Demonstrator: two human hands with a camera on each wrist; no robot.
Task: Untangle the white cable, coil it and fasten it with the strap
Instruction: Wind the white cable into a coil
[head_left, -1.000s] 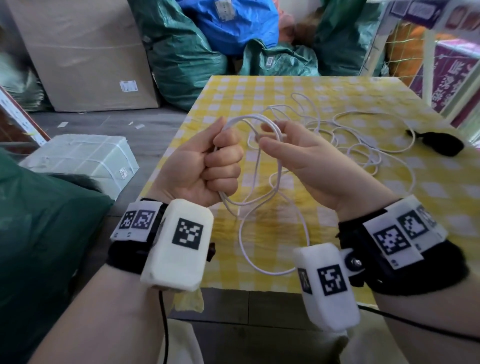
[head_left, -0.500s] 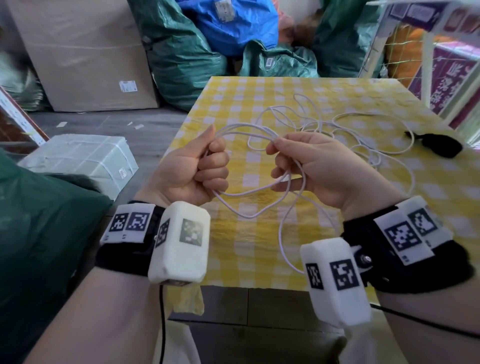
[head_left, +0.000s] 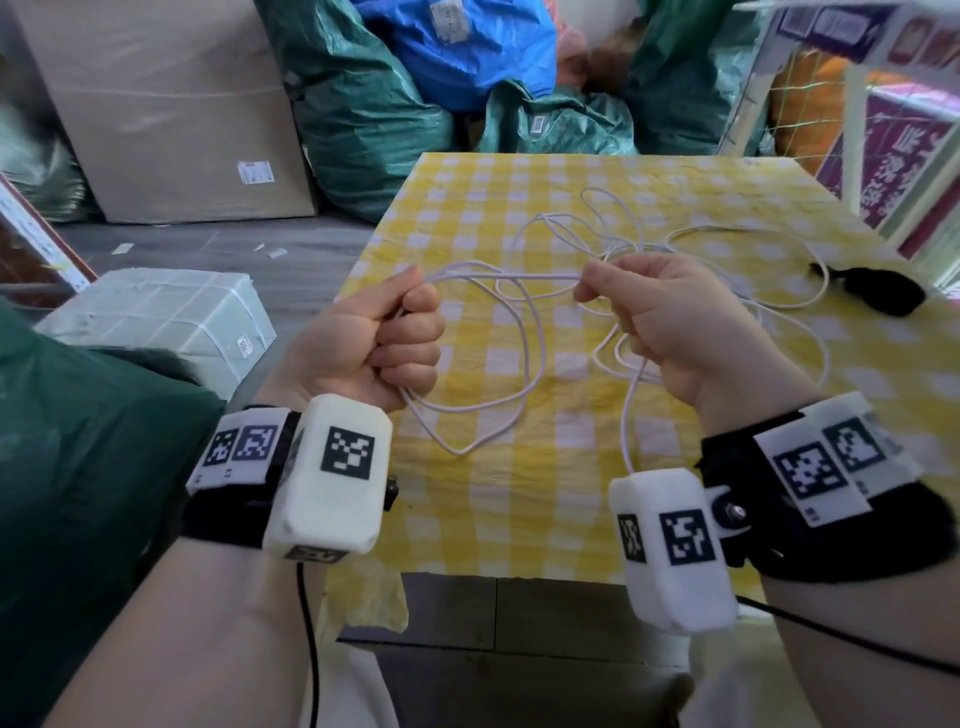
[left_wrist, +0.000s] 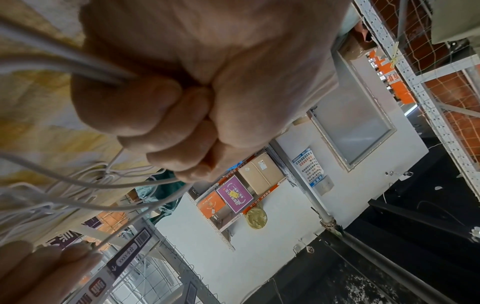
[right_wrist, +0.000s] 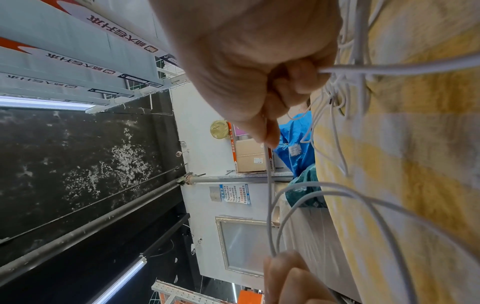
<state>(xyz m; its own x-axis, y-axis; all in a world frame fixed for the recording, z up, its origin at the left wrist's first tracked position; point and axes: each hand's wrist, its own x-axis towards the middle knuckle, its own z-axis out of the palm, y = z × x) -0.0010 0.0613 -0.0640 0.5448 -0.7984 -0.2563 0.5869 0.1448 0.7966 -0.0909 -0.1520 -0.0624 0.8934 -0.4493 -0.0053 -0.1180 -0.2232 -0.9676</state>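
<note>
The white cable (head_left: 524, 364) runs in loose loops over the yellow checked table (head_left: 571, 509). My left hand (head_left: 382, 343) is a fist gripping several cable loops that hang below it; the fist (left_wrist: 182, 102) fills the left wrist view. My right hand (head_left: 660, 317) pinches a strand between thumb and fingertips, and a stretch of cable (head_left: 509, 278) spans the gap between both hands. In the right wrist view the hand (right_wrist: 259, 72) pinches that strand (right_wrist: 269, 195). More tangled cable (head_left: 613, 234) lies behind. The black strap (head_left: 878, 296) rests at the right.
Green and blue sacks (head_left: 447, 67) and a cardboard box (head_left: 171, 114) stand behind the table. A wrapped white package (head_left: 166, 322) sits on the floor at the left. A white rack (head_left: 852, 104) with signs rises at the right.
Both hands have drawn apart, stretching a length of cable between them. The right hand has slid along the strand to the right. The hanging loops now lie lower and wider.
</note>
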